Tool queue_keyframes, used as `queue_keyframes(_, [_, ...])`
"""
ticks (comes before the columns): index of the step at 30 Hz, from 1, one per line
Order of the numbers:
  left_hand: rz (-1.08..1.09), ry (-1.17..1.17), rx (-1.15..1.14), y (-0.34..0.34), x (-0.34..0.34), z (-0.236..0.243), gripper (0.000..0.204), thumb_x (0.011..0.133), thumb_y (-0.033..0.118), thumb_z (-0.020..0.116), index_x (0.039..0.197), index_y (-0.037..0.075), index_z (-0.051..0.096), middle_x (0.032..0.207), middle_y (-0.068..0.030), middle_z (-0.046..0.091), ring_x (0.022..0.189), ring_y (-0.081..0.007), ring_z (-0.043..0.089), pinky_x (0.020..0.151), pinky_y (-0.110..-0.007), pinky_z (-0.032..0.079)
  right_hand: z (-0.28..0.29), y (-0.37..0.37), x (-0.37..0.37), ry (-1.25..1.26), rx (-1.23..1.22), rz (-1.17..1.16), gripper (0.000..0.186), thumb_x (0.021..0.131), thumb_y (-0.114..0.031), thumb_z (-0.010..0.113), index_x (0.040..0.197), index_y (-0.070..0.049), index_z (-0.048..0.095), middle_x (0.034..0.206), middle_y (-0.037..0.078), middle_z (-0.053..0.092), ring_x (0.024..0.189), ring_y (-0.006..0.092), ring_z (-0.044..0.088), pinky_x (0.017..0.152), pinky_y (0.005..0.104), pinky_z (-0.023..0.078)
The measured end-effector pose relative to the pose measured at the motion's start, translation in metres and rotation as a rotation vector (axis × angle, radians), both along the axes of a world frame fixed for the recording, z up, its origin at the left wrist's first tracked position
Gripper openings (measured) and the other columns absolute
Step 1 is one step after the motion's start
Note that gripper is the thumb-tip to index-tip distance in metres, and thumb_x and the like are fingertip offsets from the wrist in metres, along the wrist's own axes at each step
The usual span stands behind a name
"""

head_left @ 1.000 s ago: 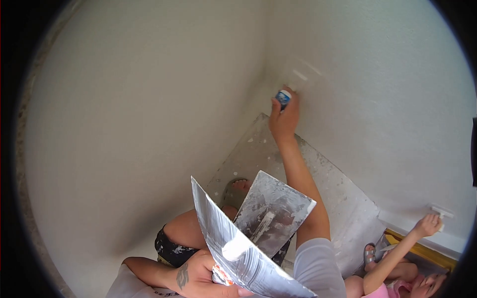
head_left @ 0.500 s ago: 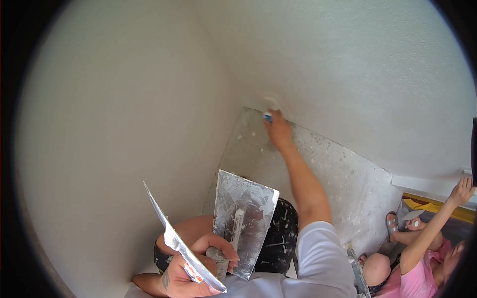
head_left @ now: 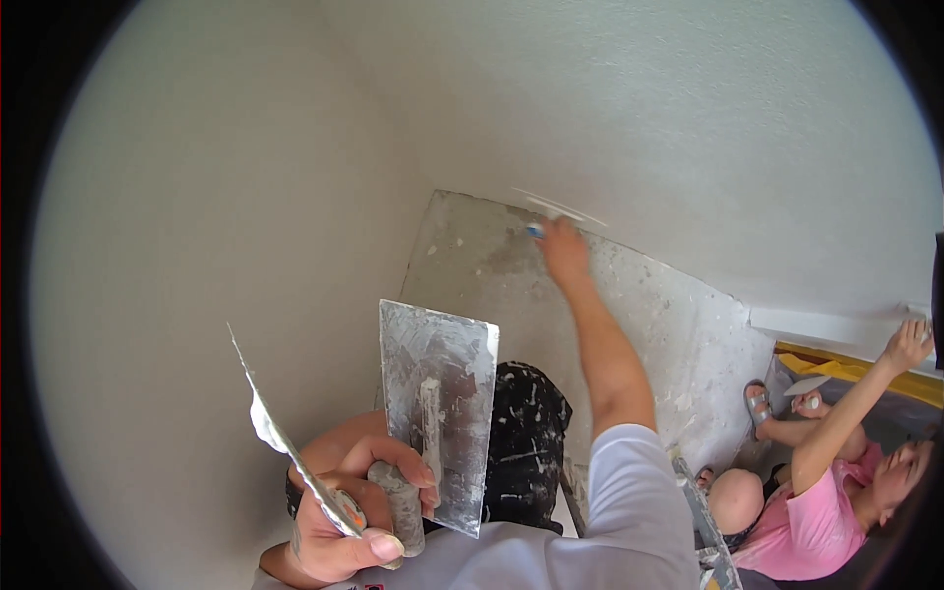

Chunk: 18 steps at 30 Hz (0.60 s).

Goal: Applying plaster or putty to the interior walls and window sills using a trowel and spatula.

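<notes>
My left hand (head_left: 344, 511) is closed around a rough grey handle, holding a rectangular plastering trowel (head_left: 462, 393) and a wide putty blade (head_left: 285, 442) together. The trowel's steel is smeared with dried white filler. Seen nearly edge-on, the putty blade carries a lump of wet white filler. Which of the two the grey handle belongs to, I cannot tell. Stretched far forward, my right hand (head_left: 565, 251) grips a tool with a blue and white handle end (head_left: 536, 230) low at the wall. The tool's blade is hidden. White streaks (head_left: 560, 208) mark the wall just beyond the fingers.
Pale walls (head_left: 226, 197) meet in a corner above a speckled grey floor (head_left: 678, 324). At right, a co-worker in a pink shirt (head_left: 811, 526) reaches to the wall and has a scraper (head_left: 808, 385) in the other hand. A filler-stained metal frame (head_left: 703, 521) stands between us.
My right hand has moved a little to the right along the wall base, and long white streaks now show there. The view has shifted, with the left hand's tools appearing farther left and higher.
</notes>
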<state>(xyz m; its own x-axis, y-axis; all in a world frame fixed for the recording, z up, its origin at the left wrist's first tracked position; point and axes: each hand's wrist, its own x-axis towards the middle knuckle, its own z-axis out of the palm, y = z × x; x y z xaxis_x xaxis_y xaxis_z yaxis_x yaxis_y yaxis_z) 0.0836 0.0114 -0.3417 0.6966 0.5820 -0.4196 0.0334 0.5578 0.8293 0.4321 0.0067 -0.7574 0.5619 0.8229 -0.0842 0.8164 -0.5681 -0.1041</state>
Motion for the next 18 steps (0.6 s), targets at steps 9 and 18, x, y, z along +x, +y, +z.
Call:
queue_keyframes(9, [-0.321, -0.136, -0.031, -0.008, -0.047, -0.01, 0.026, 0.092, 0.014, 0.072, 0.113, 0.002, 0.062, 0.102, -0.0053, 0.064, 0.096, -0.0144, 0.06, 0.087, -0.031, 0.047, 0.107, -0.156, 0.071, -0.144, 0.635, -0.159, 0.042, 0.087, -0.015, 0.062, 0.126, 0.0, 0.057, 0.121, 0.022, 0.06, 0.113, 0.0397, 0.058, 0.098, 0.0446, 0.045])
queue_keyframes(18, [-0.137, -0.087, 0.182, -0.075, -0.064, -0.019, 0.038, 0.091, 0.036, 0.067, 0.105, 0.001, 0.066, 0.116, -0.013, 0.054, 0.111, -0.026, 0.053, 0.094, -0.034, 0.042, 0.201, -0.044, -0.183, 0.42, 0.758, 0.251, 0.041, 0.1, -0.03, 0.053, 0.127, 0.001, 0.052, 0.111, 0.022, 0.062, 0.101, 0.0369, 0.062, 0.088, 0.0437, 0.049])
